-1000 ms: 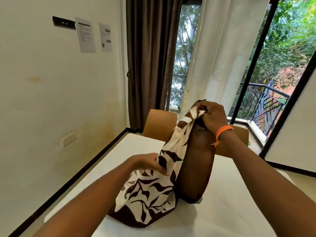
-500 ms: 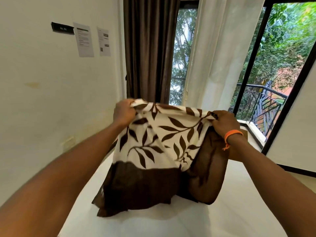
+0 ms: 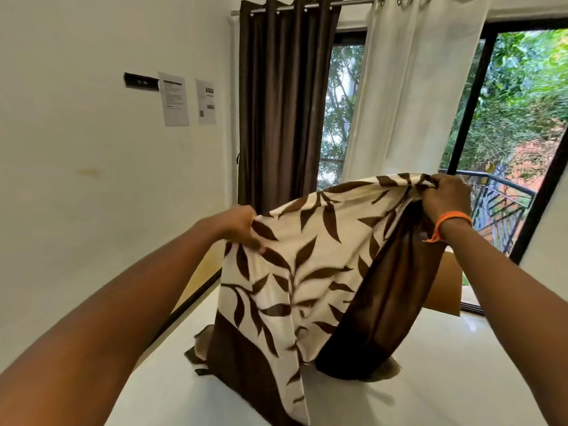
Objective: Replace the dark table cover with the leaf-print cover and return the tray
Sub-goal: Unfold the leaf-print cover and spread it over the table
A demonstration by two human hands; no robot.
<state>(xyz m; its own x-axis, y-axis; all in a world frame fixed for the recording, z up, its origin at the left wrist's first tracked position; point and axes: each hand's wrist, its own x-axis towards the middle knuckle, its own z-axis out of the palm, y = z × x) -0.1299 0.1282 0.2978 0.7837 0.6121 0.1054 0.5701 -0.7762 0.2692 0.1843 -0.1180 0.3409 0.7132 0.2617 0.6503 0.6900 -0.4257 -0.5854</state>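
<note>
At your twelve o'clock hangs a brown curtain (image 3: 282,103), a white curtain (image 3: 412,96) just beside it at one o'clock — both on one rod. At ten o'clock you have two printed sheets (image 3: 173,99) taped to the wall (image 3: 76,149), beside a dark plaque (image 3: 140,81) — a balcony railing (image 3: 504,207) at two o'clock

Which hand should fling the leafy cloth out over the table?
Probably the right hand: it grips the cloth higher, at its top edge. The left hand holds lower, near the wall.

Home dining room: curtains (image 3: 282,118), table (image 3: 461,379).
</note>
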